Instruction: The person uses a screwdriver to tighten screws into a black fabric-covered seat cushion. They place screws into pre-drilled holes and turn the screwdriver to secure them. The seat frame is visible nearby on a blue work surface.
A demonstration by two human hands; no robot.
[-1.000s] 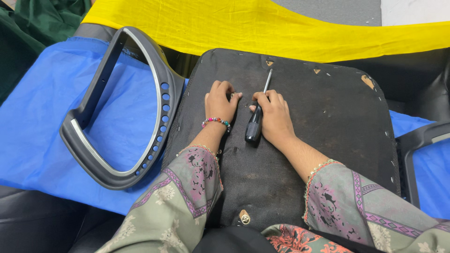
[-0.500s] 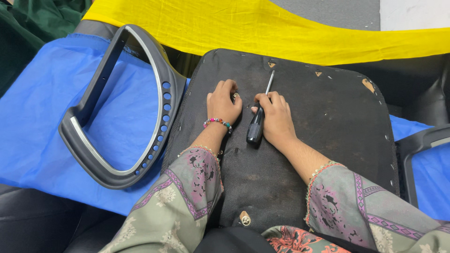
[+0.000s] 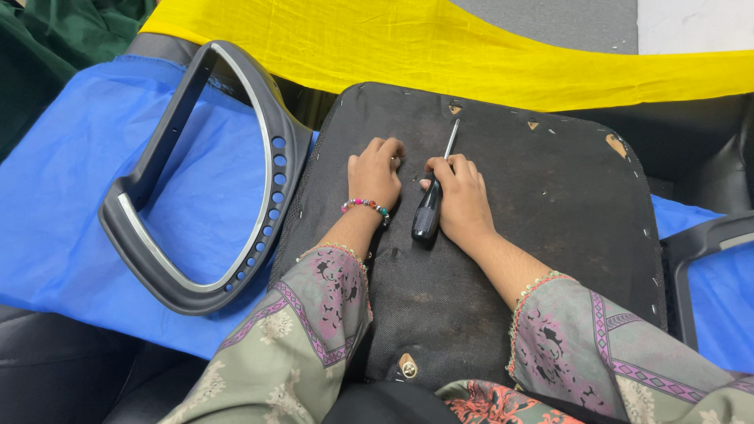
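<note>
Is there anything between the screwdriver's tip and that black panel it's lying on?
Nothing visible. The right hand holds the screwdriver, and its metal shaft runs bare up across the black panel. The left hand rests beside it, left of the shaft.

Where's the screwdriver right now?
The screwdriver is mid-frame in the head view, gripped by the right hand, lying on the black panel beside the left hand.

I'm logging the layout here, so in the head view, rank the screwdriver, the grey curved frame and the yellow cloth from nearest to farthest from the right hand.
1. Screwdriver: held in the right hand, on the black panel.
2. Yellow cloth: beyond the panel's far edge, above the hand.
3. Grey curved frame: off to the left on the blue sheet, past the left hand.
</note>
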